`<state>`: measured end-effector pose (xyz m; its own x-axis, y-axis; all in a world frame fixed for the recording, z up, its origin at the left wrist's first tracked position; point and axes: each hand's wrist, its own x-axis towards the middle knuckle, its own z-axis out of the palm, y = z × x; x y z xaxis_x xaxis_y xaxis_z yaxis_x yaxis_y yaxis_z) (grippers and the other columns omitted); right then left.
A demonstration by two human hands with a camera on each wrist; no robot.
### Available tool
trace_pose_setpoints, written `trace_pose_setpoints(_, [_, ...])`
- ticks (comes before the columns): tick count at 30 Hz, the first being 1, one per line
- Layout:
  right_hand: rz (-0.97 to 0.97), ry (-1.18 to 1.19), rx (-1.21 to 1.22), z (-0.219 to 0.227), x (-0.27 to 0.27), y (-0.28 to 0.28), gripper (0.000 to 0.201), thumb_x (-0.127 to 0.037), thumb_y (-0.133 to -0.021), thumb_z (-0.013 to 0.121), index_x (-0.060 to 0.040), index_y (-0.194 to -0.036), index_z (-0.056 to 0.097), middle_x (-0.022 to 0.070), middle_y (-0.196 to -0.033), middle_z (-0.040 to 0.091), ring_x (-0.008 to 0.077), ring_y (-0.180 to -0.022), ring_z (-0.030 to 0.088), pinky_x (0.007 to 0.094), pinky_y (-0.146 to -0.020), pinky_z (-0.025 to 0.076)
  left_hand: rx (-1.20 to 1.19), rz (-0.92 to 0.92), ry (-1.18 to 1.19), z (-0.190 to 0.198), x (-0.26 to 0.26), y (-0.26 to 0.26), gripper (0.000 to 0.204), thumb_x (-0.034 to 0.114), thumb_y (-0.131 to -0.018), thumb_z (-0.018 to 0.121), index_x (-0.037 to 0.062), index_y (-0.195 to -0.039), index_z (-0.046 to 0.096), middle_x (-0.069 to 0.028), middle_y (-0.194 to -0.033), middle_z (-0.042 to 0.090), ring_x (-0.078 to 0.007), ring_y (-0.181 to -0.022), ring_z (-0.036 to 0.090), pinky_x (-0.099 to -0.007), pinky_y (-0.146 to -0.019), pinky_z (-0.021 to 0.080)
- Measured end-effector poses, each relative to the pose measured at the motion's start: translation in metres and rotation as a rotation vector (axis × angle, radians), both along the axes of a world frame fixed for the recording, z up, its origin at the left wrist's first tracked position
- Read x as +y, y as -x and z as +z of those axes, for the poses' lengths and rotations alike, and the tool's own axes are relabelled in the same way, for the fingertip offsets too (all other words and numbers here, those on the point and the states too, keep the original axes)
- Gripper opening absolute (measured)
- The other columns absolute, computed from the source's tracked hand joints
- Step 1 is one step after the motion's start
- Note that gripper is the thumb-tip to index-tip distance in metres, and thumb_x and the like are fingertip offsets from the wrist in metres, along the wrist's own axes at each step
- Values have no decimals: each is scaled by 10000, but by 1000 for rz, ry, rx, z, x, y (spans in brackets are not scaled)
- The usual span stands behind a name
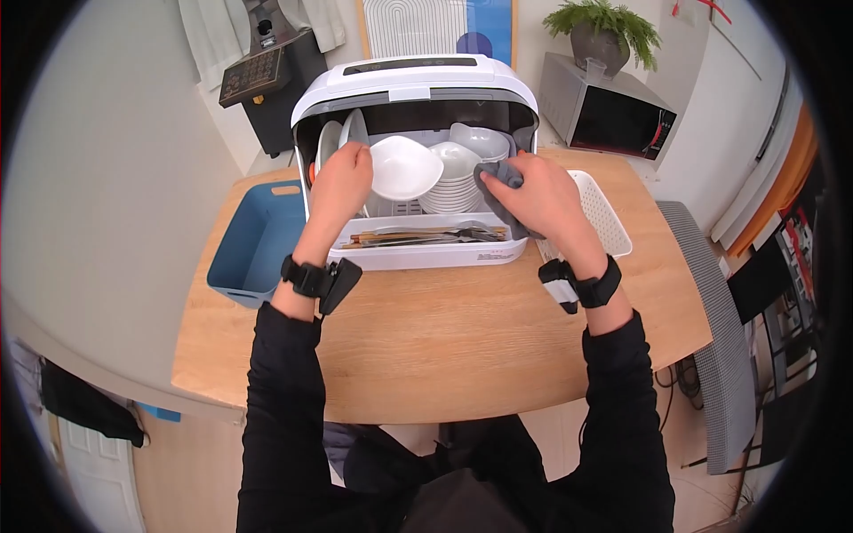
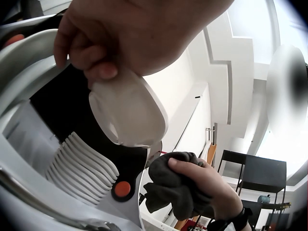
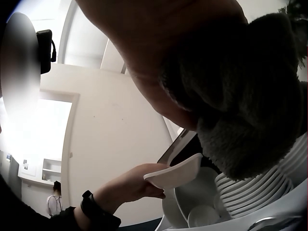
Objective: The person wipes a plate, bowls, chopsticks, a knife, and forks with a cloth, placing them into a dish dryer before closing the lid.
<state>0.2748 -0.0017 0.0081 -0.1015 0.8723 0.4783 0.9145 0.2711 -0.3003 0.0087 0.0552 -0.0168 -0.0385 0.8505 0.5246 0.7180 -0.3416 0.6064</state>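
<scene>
My left hand point(image 1: 345, 182) pinches a white bowl point(image 1: 405, 169) by its edge, in front of the open dish cabinet point(image 1: 414, 78). Seen from the left wrist, the bowl point(image 2: 129, 113) hangs tilted from thumb and fingers. A dark grey cloth point(image 1: 503, 188) is bunched in my right hand point(image 1: 544, 197), to the right of the bowl; in the right wrist view this cloth point(image 3: 250, 106) covers much of the scene. Inside the cabinet stands a stack of white bowls point(image 1: 450, 192), with more bowls point(image 1: 480, 142) behind at right and upright plates point(image 1: 354, 131) at left.
Chopsticks and cutlery point(image 1: 426, 236) lie in the cabinet's front tray. A blue bin point(image 1: 258, 233) sits on the table point(image 1: 426, 338) at left, a white perforated basket point(image 1: 604, 213) at right. Behind it is a microwave point(image 1: 613, 107) with a potted fern on top.
</scene>
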Motion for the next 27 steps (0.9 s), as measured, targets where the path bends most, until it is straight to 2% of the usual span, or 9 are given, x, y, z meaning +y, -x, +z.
trace_pose_setpoints(3, [114,-11,-79,5,1,-2,303,-340,-841,687,-134,-1061,710,94,-814,678,320,-777,668,413,-655,524,-96,-129,39,0,34,-7,346,234,-966,442,-7,-1086,660,-230,-977,687,-393,-918,658,-431,-823,502])
trace_pose_setpoints(6, [185,-188,-172,-9,14,-1,354,-243,-814,705,-215,-1162,651,61,-865,681,294,-788,674,395,-646,532,-192,-231,165,-2,60,-22,358,239,-966,447,-15,-1107,658,-221,-973,691,-375,-907,664,-412,-815,505])
trace_pose_setpoints(9, [163,-308,-243,-16,29,-1,423,-193,-784,716,-241,-1192,616,42,-897,683,278,-800,678,378,-641,538,-178,-264,192,-9,71,-39,364,243,-965,452,-17,-1114,659,-224,-978,692,-365,-908,668,-399,-821,506])
trace_pose_setpoints(12, [142,-385,-166,-14,31,4,350,-162,-718,747,-220,-1055,673,50,-781,646,248,-737,678,374,-596,542,-149,-232,278,-12,78,-46,371,253,-962,450,3,-1132,665,-231,-1036,689,-376,-973,664,-419,-866,505])
trace_pose_setpoints(15, [133,-319,-287,-14,31,4,245,-167,-735,746,-221,-970,709,22,-839,659,246,-786,678,376,-620,536,12,-179,239,-18,93,-48,375,256,-958,443,26,-1148,670,-222,-1079,686,-385,-1017,654,-439,-894,501])
trace_pose_setpoints(18, [139,-365,-365,-20,43,0,211,-156,-713,755,-211,-914,720,16,-797,635,229,-776,676,365,-612,536,113,-107,286,-11,88,-55,370,257,-944,451,62,-1158,680,-200,-1106,687,-382,-1040,648,-445,-912,500])
trace_pose_setpoints(20, [144,-359,-402,-22,47,-1,231,-152,-700,760,-215,-919,721,15,-784,627,224,-769,675,360,-609,536,199,-43,310,-2,75,-60,364,259,-929,467,94,-1166,687,-184,-1116,690,-371,-1046,650,-441,-916,502])
trace_pose_setpoints(23, [152,-375,-434,-27,50,-1,239,-147,-688,766,-218,-913,728,17,-782,629,222,-755,675,355,-605,536,197,-99,334,-20,101,-55,346,268,-908,493,134,-1149,703,-151,-1111,700,-356,-1045,654,-436,-907,509])
trace_pose_setpoints(27, [156,-358,-459,-27,51,-1,234,-142,-680,769,-213,-900,738,29,-789,638,229,-738,679,358,-606,537,281,-41,246,-13,85,-60,327,274,-917,492,111,-1077,728,-133,-1029,721,-335,-974,680,-414,-849,528])
